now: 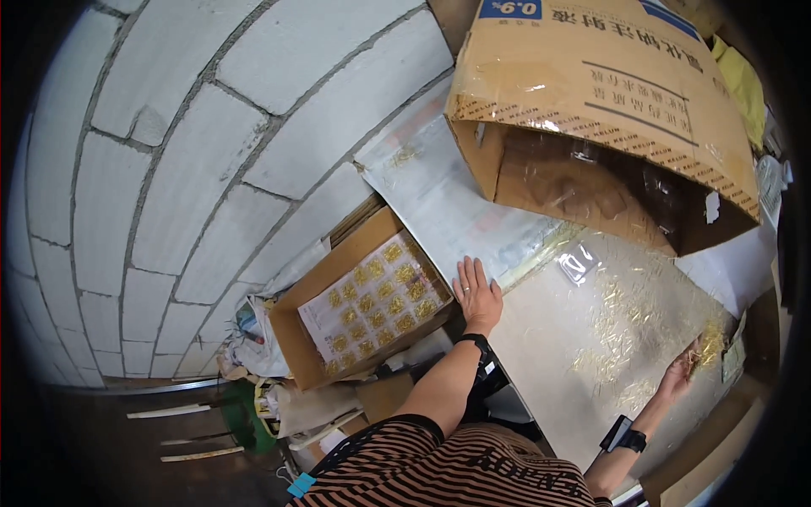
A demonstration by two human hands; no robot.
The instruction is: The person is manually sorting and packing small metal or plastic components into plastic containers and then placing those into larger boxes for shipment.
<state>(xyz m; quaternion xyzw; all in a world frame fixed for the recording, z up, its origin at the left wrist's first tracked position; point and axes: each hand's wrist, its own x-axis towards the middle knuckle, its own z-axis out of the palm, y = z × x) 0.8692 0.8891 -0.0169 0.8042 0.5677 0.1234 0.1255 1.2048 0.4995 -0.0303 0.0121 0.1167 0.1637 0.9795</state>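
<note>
My left hand (478,297) lies flat with its fingers stretched out, on the near edge of a pale, cloudy sheet (473,203). Nothing is in it. At the right side of the worktop (541,355), my right hand (676,373) touches a dense clump of thin gold-coloured pieces (714,345). Its fingers are partly lost among them, so their grip is unclear. More loose gold pieces (621,313) are strewn between the hands. A small clear plastic tray (579,263) rests just beyond them.
A large cardboard box (591,93) lies with its opening facing me at the back right. Left of my left arm, an open carton (297,334) holds a sheet with gold bundles in rows (376,296). A white block wall (194,160) borders the left; a green stool-like object (245,414) stands below.
</note>
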